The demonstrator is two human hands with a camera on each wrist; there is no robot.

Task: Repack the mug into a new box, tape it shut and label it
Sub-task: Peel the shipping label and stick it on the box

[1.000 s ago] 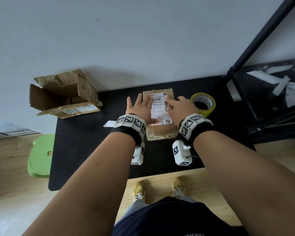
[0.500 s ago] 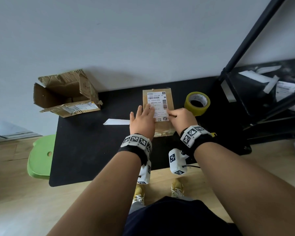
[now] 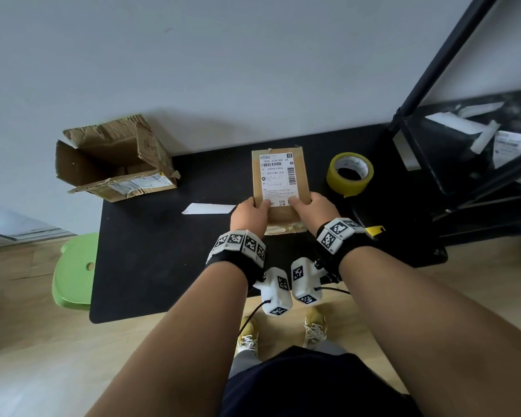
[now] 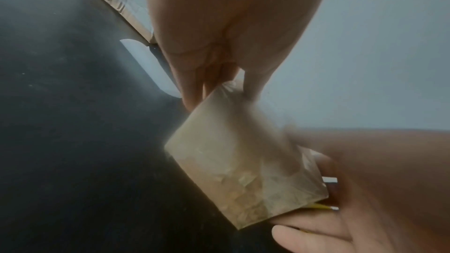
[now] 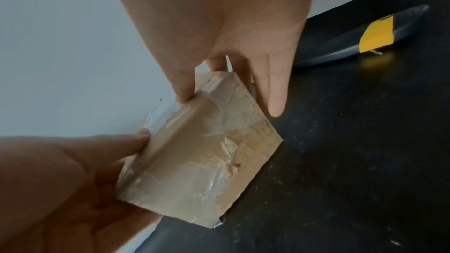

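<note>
Soft even daylight, wide-angle edge warp, wrist cams dim w/ motion blur

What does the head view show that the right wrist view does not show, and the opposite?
Only the head view shows the printed face of the label, the tape roll, the torn old box and a white paper strip. Only the right wrist view shows the wrinkled clear tape over the box end. Both show the left hand and right hand gripping the new box.
</note>
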